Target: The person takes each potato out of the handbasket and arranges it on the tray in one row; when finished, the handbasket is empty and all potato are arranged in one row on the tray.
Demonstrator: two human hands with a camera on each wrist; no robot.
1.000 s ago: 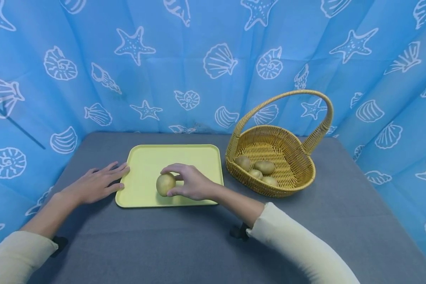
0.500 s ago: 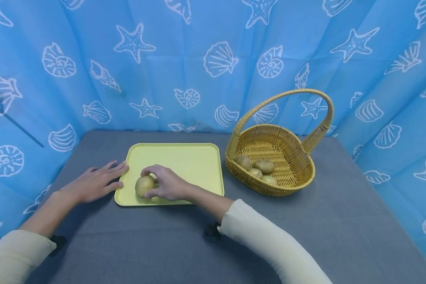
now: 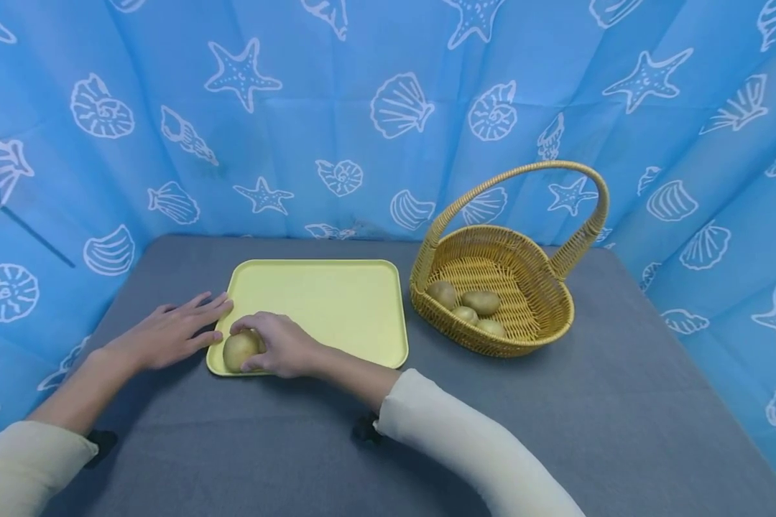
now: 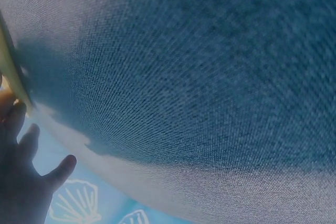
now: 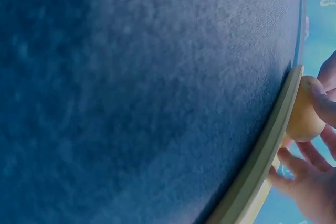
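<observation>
A potato is at the near left corner of the yellow tray, gripped between the thumb and fingers of my right hand. In the right wrist view the same potato appears just over the tray's rim. My left hand lies with its fingers spread, the fingertips touching the tray's left edge. To the right of the tray stands a wicker basket with a tall arched handle. Several potatoes lie inside it, towards its left side.
A grey cloth covers the table. Behind it and at both sides hangs a blue curtain printed with white shells and starfish. The basket's handle rises well above its rim.
My right hand has carried the potato leftward and down across the tray to its near left corner. The left hand keeps its place at the tray's edge.
</observation>
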